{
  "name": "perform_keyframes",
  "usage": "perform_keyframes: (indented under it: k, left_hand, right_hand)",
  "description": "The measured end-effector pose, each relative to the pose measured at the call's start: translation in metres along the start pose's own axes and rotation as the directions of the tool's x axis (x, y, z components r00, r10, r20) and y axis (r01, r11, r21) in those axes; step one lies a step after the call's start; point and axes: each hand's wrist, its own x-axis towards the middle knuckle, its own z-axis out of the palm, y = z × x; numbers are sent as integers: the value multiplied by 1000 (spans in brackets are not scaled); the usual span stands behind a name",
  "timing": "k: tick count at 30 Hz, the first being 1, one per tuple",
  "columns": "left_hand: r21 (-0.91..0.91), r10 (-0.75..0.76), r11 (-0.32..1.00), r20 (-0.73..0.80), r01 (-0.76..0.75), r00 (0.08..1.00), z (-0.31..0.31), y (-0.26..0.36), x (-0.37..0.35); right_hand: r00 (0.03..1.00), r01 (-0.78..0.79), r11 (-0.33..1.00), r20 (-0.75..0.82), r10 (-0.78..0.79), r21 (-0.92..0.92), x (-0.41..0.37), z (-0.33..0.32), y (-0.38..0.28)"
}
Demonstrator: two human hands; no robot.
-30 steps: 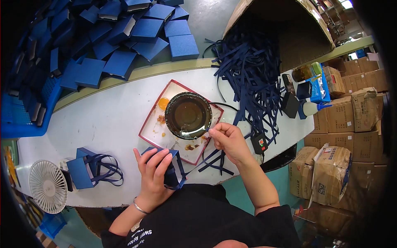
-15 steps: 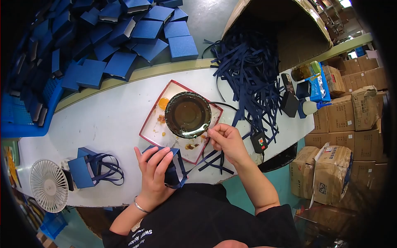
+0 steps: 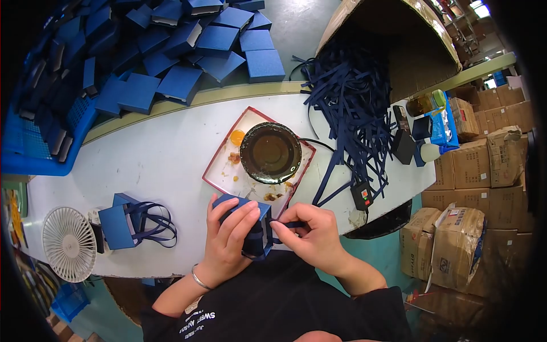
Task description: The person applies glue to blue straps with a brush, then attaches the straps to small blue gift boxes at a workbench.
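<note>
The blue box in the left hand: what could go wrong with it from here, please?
The left hand holds the blue box near the pot of brown liquid, so a slip might stain it. The dark ribbon, pinched by the right hand, could twist or slip free.

White fan [image 3: 69, 245], round grille, at the left end of the white surface [image 3: 165, 151]; blue plastic bin [image 3: 69, 301], lower down. White bottle [image 3: 430, 152], right end, near a blue basket [image 3: 452, 126]. Amber-toned jar [image 3: 419, 105], also there. Brown cartons [image 3: 472, 165], several, stacked beyond.
</note>
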Motion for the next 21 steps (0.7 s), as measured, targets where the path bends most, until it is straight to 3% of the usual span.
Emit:
perform_keyframes:
  k: [7,13,21]
  left_hand:
    - [22,19,1000,1,-19,1000,-4,4,-4]
    - [43,75,996,-17,-74,997,-4,2,-8]
    - [6,76,997,-20,-76,997,-4,3,-8]
  right_hand:
    - [999,35,997,19,-34,-71,5,6,0]
    - [997,-25,995,64,32,-100,3,5,2]
    - [996,77,983,56,-68,-168,4,10,-3]
